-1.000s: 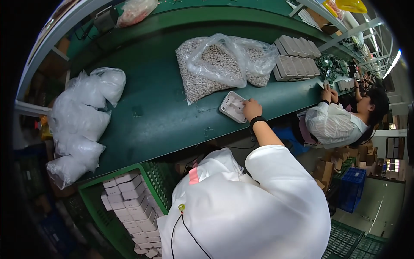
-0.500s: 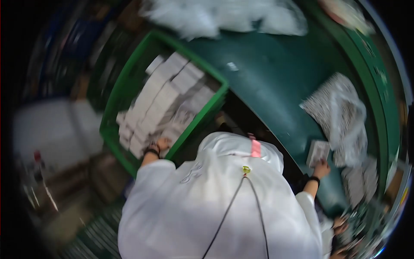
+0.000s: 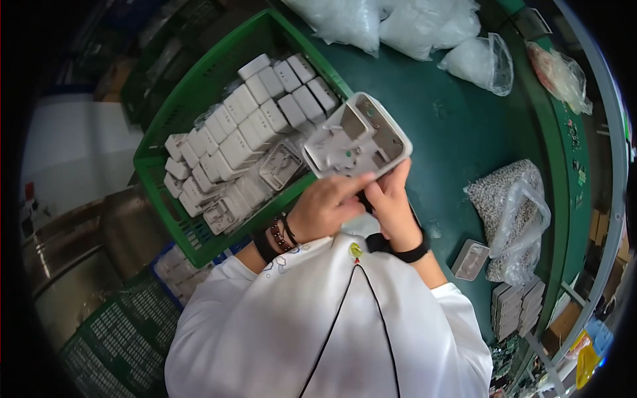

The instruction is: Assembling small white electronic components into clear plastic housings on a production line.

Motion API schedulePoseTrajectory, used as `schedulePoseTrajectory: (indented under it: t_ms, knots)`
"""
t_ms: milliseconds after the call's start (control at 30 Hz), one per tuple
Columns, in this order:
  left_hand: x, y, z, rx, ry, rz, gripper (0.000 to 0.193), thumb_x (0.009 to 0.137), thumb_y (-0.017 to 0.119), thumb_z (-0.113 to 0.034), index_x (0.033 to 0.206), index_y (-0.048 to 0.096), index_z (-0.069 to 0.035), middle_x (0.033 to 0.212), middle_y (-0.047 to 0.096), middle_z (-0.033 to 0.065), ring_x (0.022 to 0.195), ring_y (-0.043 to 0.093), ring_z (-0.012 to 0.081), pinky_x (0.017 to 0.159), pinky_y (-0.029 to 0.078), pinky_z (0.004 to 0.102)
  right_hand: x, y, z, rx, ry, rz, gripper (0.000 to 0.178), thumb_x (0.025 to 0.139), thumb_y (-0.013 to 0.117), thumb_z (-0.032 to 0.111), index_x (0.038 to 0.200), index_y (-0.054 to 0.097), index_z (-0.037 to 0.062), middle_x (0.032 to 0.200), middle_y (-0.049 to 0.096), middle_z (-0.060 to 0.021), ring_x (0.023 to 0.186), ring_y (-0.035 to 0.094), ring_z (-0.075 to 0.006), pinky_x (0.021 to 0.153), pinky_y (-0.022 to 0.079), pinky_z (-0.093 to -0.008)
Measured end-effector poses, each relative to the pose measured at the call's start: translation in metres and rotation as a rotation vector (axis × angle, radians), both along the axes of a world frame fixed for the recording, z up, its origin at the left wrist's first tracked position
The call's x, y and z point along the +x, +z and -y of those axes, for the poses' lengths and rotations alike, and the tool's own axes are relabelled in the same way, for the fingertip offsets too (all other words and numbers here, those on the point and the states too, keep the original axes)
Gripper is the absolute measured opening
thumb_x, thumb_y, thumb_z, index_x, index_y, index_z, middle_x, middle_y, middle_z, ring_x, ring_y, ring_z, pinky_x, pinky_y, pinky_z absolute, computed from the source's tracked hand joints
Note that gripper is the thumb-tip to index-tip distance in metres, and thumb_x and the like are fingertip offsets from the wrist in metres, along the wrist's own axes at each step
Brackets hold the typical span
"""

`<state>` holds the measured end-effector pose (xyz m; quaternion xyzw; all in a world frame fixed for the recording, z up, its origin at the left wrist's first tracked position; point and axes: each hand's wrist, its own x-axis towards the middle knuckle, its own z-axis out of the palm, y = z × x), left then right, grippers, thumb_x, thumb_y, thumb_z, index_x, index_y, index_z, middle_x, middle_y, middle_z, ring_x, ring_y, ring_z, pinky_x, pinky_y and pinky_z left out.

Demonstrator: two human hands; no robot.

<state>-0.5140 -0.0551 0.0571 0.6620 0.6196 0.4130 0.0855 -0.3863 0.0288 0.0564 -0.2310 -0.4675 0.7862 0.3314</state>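
In front of me a light grey plastic housing (image 3: 391, 136) is tilted up, its open side showing inner walls, posts and a small green spot. My right hand (image 3: 397, 212) grips its near right edge, thumb in front and fingers behind. My left hand (image 3: 326, 207) is curled at the near edge, its index finger lying along the rim; its other fingertips are partly hidden. To the left, a green crate (image 3: 162, 219) holds rows of similar housings (image 3: 249, 123), most with closed backs outward, a few with the inside showing.
A green worktop (image 3: 438, 119) bears a flat grey housing part (image 3: 471, 260), a clear bag of small grey pieces (image 3: 507, 205) and stacked grey parts (image 3: 514, 308). White-filled plastic bags (image 3: 415, 30) lie at the far side. Green slatted crates (image 3: 109, 345) stand at lower left.
My left hand has come out of the crate, and my right hand has left the flat part on the worktop. Both are now together in front of me at a housing.
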Motion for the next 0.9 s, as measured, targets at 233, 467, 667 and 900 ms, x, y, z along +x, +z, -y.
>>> schedulePoseTrajectory:
  t_ms: [233,467,667,900]
  knots:
    - [-0.052,-0.026,-0.009,-0.012,-0.117,-0.105,0.010,0.071,0.055,-0.007,0.081,0.057,-0.009,0.093,0.057,0.0070,0.084,0.052,0.0253,0.074,0.042,0.0354,0.045,-0.021,-0.016,0.232,-0.571,0.423,0.040,0.085,0.049,0.012,0.123,0.037,0.0023,0.118,0.045,-0.0079,0.107,0.042,-0.0164,0.092,0.032,-0.0284]
    - [-0.146,-0.235,0.062,-1.327,0.313,-0.425,0.024,0.081,0.044,-0.012,0.104,0.045,-0.004,0.097,0.056,0.0181,0.095,0.054,0.0331,0.077,0.046,0.0419,0.151,-0.048,-0.012,-0.061,-0.873,0.586,0.036,0.086,0.048,0.012,0.119,0.042,0.0012,0.114,0.050,-0.0077,0.102,0.047,-0.0160,0.089,0.035,-0.0274]
    - [-0.136,-0.248,0.039,-1.290,0.417,-0.615,0.022,0.085,0.039,-0.014,0.104,0.044,-0.004,0.096,0.057,0.0176,0.091,0.057,0.0325,0.073,0.048,0.0425,0.205,-0.077,0.023,-0.286,-0.972,0.774,0.039,0.086,0.051,0.017,0.120,0.043,0.0011,0.113,0.051,-0.0093,0.102,0.048,-0.0167,0.086,0.037,-0.0272]
    - [-0.161,-0.260,0.041,-1.325,0.237,-0.771,0.018,0.083,0.044,-0.015,0.101,0.046,-0.010,0.095,0.058,0.0131,0.084,0.060,0.0346,0.064,0.051,0.0429,0.225,-0.134,0.032,-0.266,-0.768,1.051,0.049,0.083,0.055,0.025,0.121,0.039,-0.0026,0.107,0.055,-0.0182,0.094,0.054,-0.0235,0.081,0.041,-0.0308]
